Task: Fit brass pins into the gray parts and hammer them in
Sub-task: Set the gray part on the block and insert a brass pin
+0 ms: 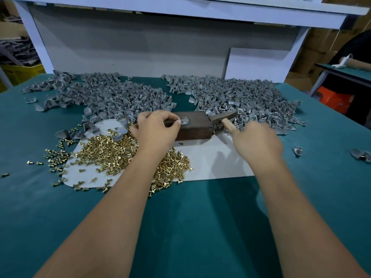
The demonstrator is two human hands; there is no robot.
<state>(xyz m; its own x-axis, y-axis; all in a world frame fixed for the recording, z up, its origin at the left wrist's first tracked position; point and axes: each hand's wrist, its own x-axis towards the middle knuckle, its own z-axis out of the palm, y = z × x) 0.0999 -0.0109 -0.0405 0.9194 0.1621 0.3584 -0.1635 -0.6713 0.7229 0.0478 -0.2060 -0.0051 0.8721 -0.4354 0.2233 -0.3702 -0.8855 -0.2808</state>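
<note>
The desk [200, 217] is covered in teal cloth, and a white sheet [210, 163] lies on it in the middle, partly buried under a loose heap of brass pins [112, 153] that spills off the sheet's left edge onto the cloth. Behind the sheet two broad heaps of gray parts fill the back of the desk, the left heap [104, 95] and the right heap [241, 97], with a strip of bare cloth between them; a few stray gray parts [298, 151] lie apart near the right edge. A dark wooden block [192, 127] stands on the far edge of the sheet, just in front of the gap between the heaps. One gray part [184, 121] sits on top of the block at its left end, and the left hand [158, 129] pinches it between thumb and forefinger, the other fingers curled; the left forearm crosses over the brass pins and hides part of that heap. The right hand [257, 141] is wrapped around the pale wooden handle of a hammer [224, 117], whose dark head lies just beside the right end of the block, against the near edge of the right heap. A gray back panel [140, 43] under a white shelf [220, 11] closes off the rear of the desk, and a white board [259, 63] leans there on the right. A yellow bin [22, 72] holding gray pieces stands off to the far left
</note>
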